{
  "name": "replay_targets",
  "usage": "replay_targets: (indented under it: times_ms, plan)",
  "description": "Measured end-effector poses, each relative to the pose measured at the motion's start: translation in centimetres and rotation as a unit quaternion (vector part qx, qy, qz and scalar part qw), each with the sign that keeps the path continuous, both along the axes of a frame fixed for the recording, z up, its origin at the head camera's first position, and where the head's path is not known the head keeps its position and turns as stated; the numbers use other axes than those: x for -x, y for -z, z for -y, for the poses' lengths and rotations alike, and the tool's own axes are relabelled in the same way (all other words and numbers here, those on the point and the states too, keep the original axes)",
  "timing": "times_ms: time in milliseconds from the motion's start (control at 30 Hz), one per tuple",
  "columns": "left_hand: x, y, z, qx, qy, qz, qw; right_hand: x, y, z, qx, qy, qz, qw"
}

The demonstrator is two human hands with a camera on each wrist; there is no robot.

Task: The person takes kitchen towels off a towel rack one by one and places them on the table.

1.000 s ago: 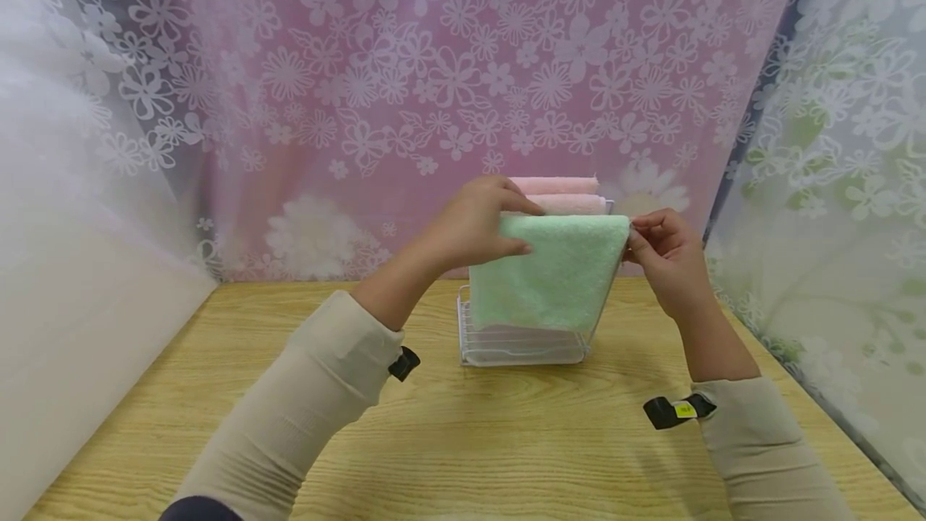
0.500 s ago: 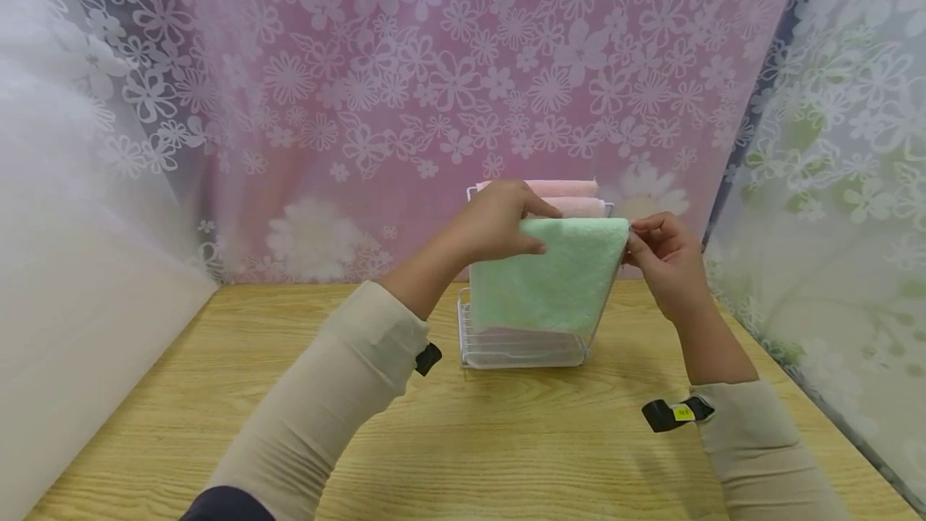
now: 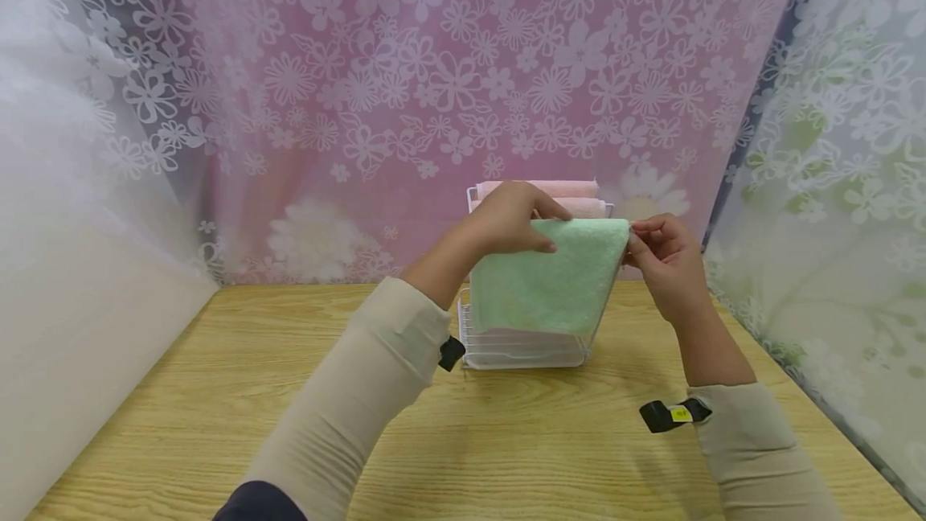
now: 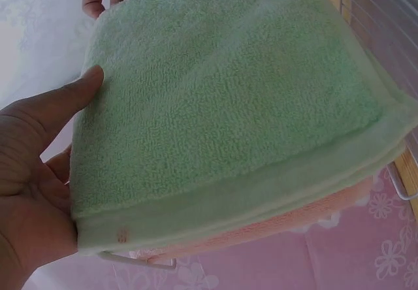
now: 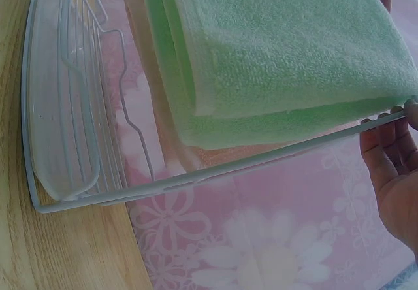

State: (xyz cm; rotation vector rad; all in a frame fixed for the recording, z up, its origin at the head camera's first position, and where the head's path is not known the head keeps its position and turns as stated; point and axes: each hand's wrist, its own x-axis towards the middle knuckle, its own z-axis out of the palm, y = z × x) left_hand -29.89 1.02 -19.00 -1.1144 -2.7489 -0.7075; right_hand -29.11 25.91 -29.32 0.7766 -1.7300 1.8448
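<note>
A folded light-green towel hangs over the top of a white wire rack. My left hand straddles the towel's top fold, thumb on the near face and fingers over the top. In the left wrist view, the thumb lies at the fold and the other fingers are mostly hidden behind the cloth. My right hand pinches the rack's upper right corner, beside the towel's end. From the right wrist, its fingertips curl round the sloping white side bar.
Pink towels hang on bars behind the green one. A shallow white tray sits in the rack's base. The rack stands on a wood-grain table, with a pink flowered curtain behind and pale sheets at both sides.
My left hand has slid rightward along the towel's top fold, uncovering more of the pink towels and the rack's left corner. The right hand, towel and rack stay about where they were.
</note>
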Motion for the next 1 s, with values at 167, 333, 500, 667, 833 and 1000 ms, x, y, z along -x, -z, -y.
replay_targets:
  times_ms: [167, 333, 500, 667, 833, 1000]
  plan:
    - [0.17, 0.03, -0.21, -0.001, 0.001, -0.004, 1.0, 0.19, 0.06, 0.11, 0.004, 0.005, -0.003, 1.0]
    - [0.24, 0.22, -0.52, -0.016, -0.001, -0.004, 0.9999, 0.25, 0.12, 0.25, 0.003, 0.013, 0.0, 0.9999]
    - [0.23, 0.39, -0.64, -0.021, -0.008, -0.01, 0.9997, 0.33, 0.15, 0.37, -0.003, 0.022, 0.0, 0.9998]
    - [0.31, 0.4, -0.65, -0.024, -0.013, -0.009, 0.9996, 0.41, 0.17, 0.38, -0.007, 0.026, -0.003, 0.9996]
    - [0.42, 0.4, -0.72, -0.026, -0.016, -0.011, 0.9995, 0.35, 0.21, 0.29, 0.0, 0.017, -0.005, 0.9998]
    - [0.52, 0.38, -0.7, -0.041, -0.019, -0.013, 0.9989, 0.33, 0.23, 0.24, 0.0, 0.015, -0.011, 0.9998]
